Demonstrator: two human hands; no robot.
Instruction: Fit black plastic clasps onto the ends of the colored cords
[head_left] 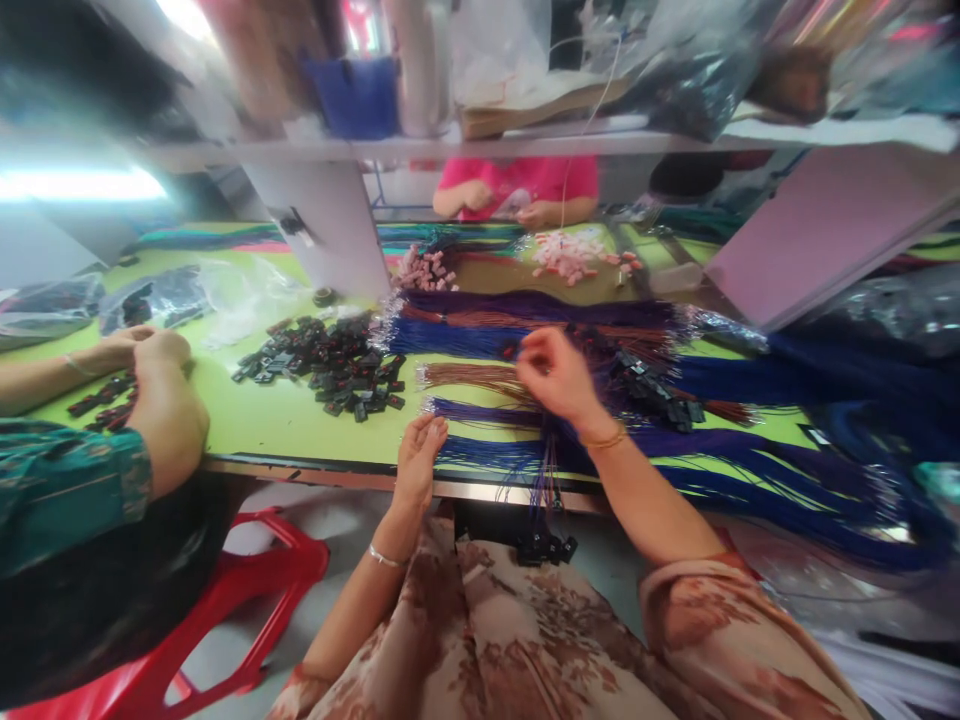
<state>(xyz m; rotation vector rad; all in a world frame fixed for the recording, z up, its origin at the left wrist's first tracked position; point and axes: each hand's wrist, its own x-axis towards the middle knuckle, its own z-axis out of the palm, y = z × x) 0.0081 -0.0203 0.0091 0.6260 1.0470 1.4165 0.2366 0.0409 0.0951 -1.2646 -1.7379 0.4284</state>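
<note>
Our right hand (555, 375) sits over the wire bundles (480, 410) on the green worktop (285, 420), fingers pinched together on something small and dark; we can't tell whether it's a wire end or a connector. Our left hand (418, 455) is at the worktop's near edge, fingers loosely curled, tips touching the purple wires, gripping nothing we can confirm. The bundles run 9-to-3 and lie at 12 from the left hand; the right is nearer their middle. A few wires hang over the edge with black connectors (546, 548) at the ends. A pile of black parts (330, 365) lies at 10. A co-worker's hands (154, 350) at 9 are blurred, and another person at 12 is cut off by the shelf (525, 145).
</note>
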